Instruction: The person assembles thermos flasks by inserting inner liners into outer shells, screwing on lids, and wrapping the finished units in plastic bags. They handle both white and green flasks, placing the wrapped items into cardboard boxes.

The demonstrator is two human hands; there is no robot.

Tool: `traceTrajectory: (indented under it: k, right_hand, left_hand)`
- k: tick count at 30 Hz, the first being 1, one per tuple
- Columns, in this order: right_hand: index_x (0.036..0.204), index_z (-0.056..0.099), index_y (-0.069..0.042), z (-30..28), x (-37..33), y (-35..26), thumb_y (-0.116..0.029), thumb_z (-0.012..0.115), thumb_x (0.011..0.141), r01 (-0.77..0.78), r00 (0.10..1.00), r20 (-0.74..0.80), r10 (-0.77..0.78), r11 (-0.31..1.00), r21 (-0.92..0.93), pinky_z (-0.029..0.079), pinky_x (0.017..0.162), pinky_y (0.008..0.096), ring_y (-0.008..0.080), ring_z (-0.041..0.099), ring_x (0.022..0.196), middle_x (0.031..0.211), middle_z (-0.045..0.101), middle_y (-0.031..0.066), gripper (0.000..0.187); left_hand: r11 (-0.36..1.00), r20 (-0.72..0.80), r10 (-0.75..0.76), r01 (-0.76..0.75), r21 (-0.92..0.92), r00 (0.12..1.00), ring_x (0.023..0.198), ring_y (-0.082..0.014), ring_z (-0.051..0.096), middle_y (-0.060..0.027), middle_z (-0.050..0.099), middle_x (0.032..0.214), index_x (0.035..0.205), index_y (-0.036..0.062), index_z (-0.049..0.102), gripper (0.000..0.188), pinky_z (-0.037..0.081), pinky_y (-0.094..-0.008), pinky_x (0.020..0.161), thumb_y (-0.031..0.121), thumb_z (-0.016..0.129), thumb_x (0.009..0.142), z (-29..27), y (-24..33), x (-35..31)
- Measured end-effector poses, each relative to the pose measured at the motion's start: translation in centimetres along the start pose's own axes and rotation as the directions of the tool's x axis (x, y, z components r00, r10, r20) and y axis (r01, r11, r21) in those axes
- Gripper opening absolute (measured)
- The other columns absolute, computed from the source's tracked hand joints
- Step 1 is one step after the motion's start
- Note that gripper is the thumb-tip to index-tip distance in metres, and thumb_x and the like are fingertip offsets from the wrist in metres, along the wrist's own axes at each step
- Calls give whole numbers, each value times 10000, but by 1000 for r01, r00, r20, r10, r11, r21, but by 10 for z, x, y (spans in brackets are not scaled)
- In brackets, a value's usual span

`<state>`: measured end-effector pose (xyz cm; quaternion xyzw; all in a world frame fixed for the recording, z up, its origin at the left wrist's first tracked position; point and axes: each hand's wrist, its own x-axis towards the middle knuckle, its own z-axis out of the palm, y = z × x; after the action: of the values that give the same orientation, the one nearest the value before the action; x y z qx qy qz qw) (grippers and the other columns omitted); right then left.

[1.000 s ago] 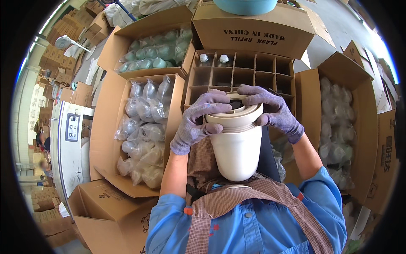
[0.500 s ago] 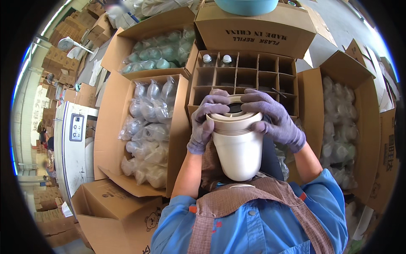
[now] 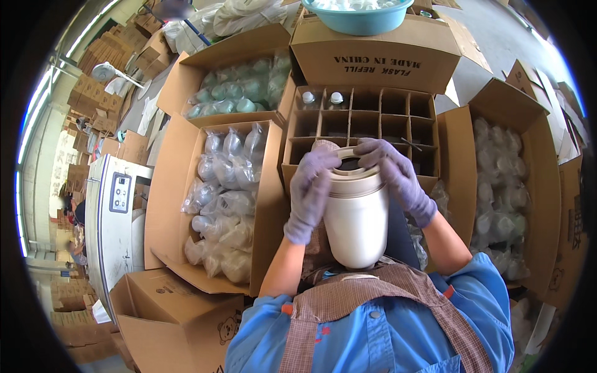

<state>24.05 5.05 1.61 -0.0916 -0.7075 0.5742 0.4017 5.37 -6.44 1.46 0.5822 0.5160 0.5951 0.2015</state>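
A white, round-bottomed flask body (image 3: 356,227) stands almost upright in front of my lap, its beige threaded collar at the top. Inside the ring-shaped beige rim (image 3: 360,176) the opening looks dark. My left hand (image 3: 311,193), in a purple-grey knit glove, presses its fingers against the left of the rim and is slightly blurred. On the other side my right hand (image 3: 401,180), gloved alike, curls its fingers over the rim's right edge. Both palms face the collar, and the undersides of the fingers are hidden.
Ahead stands a divided carton (image 3: 380,115) with two silvery-capped glass pieces (image 3: 336,99) and a thin dark rod. Open cartons of bagged clear pieces (image 3: 233,152) and greenish pieces (image 3: 245,105) lie left; another carton (image 3: 463,161) is right. A blue basin (image 3: 360,22) sits behind.
My left hand has shifted slightly down along the collar, its fingers straighter. My right hand has drawn closer round the rim's right side. The view has tilted up, showing more of the basin.
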Motion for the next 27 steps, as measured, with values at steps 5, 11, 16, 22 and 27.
traceTrajectory:
  k: [5, 11, 16, 22, 27]
  right_hand:
    - [1033, 613, 12, -2, -6, 7, -343, 447, 1009, -60, 998, -25, 60, 998, 2, 440, 975, 350, 258, 572, 1084, 1167, 588, 177, 392]
    - [1337, 558, -14, 4, -6, -53, -401, 556, 920, 350, 935, 196, -295, 849, -396, 368, 1101, 473, 361, 533, 1243, 1297, 578, 218, 569]
    - [1351, 517, 36, 0, -13, -18, -308, 451, 997, 51, 999, 19, -47, 921, -386, 349, 1120, 444, 381, 446, 1341, 1360, 544, 217, 498]
    - [1400, 457, 32, 0, -9, -9, -546, 376, 994, -168, 976, -164, 145, 976, -137, 300, 1152, 454, 353, 437, 1346, 1405, 489, 201, 711]
    - [1431, 439, 24, -7, -11, -33, -622, 389, 971, 308, 946, 189, -265, 916, -258, 260, 1169, 473, 387, 417, 1367, 1416, 497, 222, 794]
  left_hand:
    - [997, -70, -32, 37, 68, 997, 1184, -288, 560, -160, 641, 1181, 1050, 6, 658, 312, 409, -417, 1058, 283, 522, 1003, 14, 19, -3]
    - [983, -132, -184, 180, -44, 974, 1233, -259, 537, -165, 586, 1329, 1243, -21, 609, 424, 383, -353, 1077, 307, 422, 1051, -17, -16, 11]
    - [999, 48, -33, 34, -16, 998, 1300, -275, 490, -168, 554, 1358, 1262, -8, 591, 551, 348, -367, 1111, 455, 377, 1052, -4, 2, 19]
    - [976, -31, -146, 138, -170, 989, 1367, -312, 427, -160, 520, 1409, 1352, 13, 556, 576, 278, -398, 1177, 443, 295, 1073, 2, 32, 6]
    - [964, -109, -266, 265, -19, 958, 1360, -289, 434, -160, 522, 1404, 1334, -9, 555, 553, 287, -361, 1158, 441, 385, 1062, -35, -37, 6]
